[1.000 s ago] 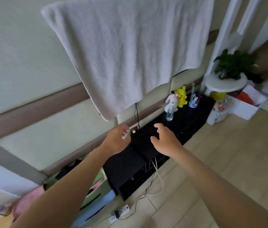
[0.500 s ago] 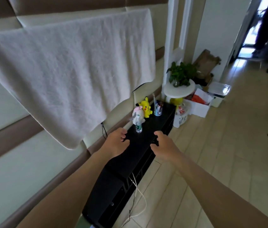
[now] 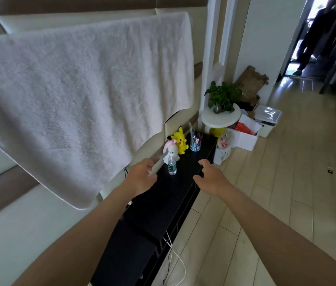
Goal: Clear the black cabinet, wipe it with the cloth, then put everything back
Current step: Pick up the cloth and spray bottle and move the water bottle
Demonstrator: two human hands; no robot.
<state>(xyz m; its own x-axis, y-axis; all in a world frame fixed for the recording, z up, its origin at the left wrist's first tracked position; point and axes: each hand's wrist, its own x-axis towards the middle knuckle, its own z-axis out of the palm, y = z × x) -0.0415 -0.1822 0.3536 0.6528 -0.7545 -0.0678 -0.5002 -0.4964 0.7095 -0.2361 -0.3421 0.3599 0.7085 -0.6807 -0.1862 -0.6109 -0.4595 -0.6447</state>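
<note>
A long low black cabinet runs along the wall. At its far end stand a small water bottle, a white and pink plush, a yellow plush and a blue pen cup. A big white cloth hangs on the wall above. My left hand hovers over the cabinet's wall side, fingers loosely curled, holding nothing. My right hand hovers over the cabinet's front edge, also empty. Both are a short way before the bottle.
Past the cabinet stands a round white side table with a potted plant. White boxes and a bin sit on the floor beyond. White cables hang at the cabinet's front. A person stands in the doorway at the far right.
The view has swung right along the cabinet. Both hands have moved forward toward the bottle and plush toys, staying empty.
</note>
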